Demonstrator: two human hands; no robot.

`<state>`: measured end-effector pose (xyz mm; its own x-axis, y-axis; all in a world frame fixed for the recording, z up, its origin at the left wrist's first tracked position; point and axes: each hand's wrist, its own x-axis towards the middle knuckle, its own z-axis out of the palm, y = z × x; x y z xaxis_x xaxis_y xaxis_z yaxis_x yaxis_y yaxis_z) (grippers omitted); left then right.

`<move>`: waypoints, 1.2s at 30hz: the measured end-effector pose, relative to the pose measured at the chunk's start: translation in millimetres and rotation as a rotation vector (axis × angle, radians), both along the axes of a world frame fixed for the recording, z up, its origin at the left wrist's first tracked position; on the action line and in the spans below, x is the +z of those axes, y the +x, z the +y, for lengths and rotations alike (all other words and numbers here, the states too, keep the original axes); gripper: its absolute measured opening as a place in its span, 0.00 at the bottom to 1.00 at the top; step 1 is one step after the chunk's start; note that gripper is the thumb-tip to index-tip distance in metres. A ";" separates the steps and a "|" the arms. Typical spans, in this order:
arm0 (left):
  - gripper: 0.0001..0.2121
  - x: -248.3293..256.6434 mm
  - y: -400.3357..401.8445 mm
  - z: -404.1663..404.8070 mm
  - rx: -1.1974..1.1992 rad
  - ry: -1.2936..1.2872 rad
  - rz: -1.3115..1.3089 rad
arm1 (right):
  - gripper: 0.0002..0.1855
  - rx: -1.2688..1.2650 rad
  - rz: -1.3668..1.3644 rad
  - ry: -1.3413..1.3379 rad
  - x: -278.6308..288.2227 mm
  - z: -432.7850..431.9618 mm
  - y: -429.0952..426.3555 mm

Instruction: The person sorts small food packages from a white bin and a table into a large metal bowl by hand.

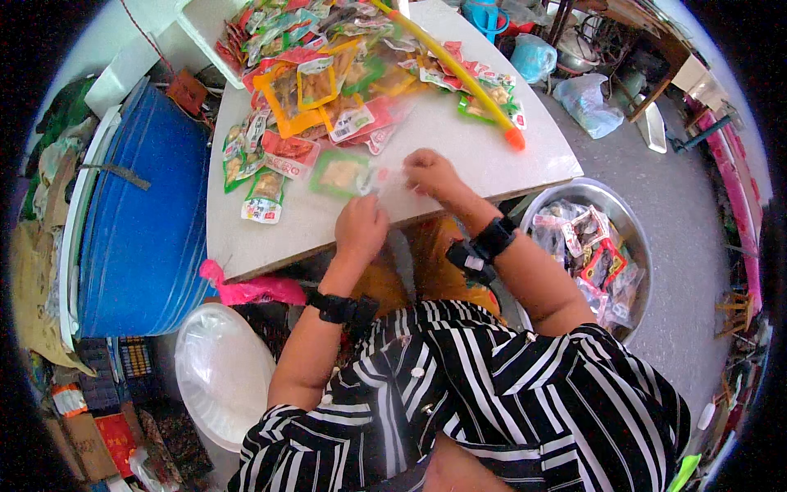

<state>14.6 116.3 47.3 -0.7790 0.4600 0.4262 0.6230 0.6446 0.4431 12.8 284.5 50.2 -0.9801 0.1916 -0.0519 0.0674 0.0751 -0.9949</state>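
My left hand point(363, 227) is over the near edge of the white table point(442, 135), its fingers curled. Just beyond its fingertips lies a green-edged clear food packet point(339, 173), blurred, with its pale printed end between my hands. Close to that end, my right hand point(433, 175) has its fingers bent together. Blur hides whether either hand grips the packet. A red-and-white packet point(289, 155) and an upright-printed green packet point(264, 195) lie to the left. Beyond them is a heap of mixed sealed packets, with orange-edged packets point(295, 98) on top.
A yellow stick with an orange tip point(515, 139) lies across the table's right side. A metal basin point(642, 246) of packets stands at right, and a white plastic-lined tub point(224, 369) at lower left. A blue barrel point(147, 215) borders the table's left; a white foam box point(212, 49) is behind.
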 end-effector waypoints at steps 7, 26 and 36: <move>0.05 -7.7 0.6 -0.8 0.032 -0.129 0.026 | 0.09 -0.348 0.305 0.896 18.2 109.7 -20.3; 0.04 -15.6 -1.7 0.1 -0.011 -0.038 0.115 | 0.10 -0.277 0.334 1.815 0.4 116.4 -48.9; 0.04 -12.7 0.0 -2.0 -0.018 -0.011 0.121 | 0.05 -0.171 0.562 0.732 47.2 82.7 -19.7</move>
<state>14.6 114.2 34.6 -0.7137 0.4785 0.5115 0.6829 0.6377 0.3564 -6.9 367.2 97.4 -0.7806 0.1329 0.6108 -0.3408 0.7286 -0.5941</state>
